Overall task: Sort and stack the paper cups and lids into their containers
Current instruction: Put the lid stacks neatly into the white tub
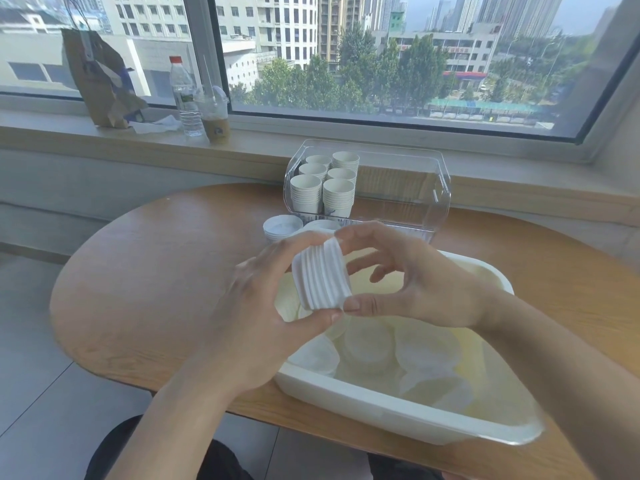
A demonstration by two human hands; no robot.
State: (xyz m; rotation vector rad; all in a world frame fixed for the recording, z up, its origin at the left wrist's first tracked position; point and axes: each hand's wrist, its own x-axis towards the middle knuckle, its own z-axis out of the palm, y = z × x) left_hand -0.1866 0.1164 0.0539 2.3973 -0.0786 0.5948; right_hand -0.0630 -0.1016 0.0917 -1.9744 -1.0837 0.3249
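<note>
Both hands hold 1 short stack of white lids [320,274] on edge above the near-left part of the white tub [398,407]. The left hand [263,306] cups the stack's left face, its thumb under the bottom edge and fingers curled over the top. The right hand [401,275] closes on the other face, thumb tip low and forefinger on the upper rim; its remaining fingers hang loose. So each grip is closed round the lids, neither wide open.

The step in hand looks like squaring the stack before it joins the others. To do it well, the 2 grips should press the faces evenly toward each other while the thumbs underneath level the rims, so no lid sits proud. Squeezing too hard could buckle the thin rims. The stack then wants carrying away from the body, to the lid piles [282,227] just beyond the grips, and setting down flat.

Further beyond those piles stands the clear container [440,188], with 6 stacks of paper cups [323,183] filling its left side. Below the grips, loose lids [426,351] lie scattered in the tub.

How many lids the held stack has is hard to count, as motion blurs its ridges. The second lid pile is mostly hidden behind the hands. The tub's contents are washed out by glare, so lids and tub floor merge. The bench [156,289] is cut off at the right.
</note>
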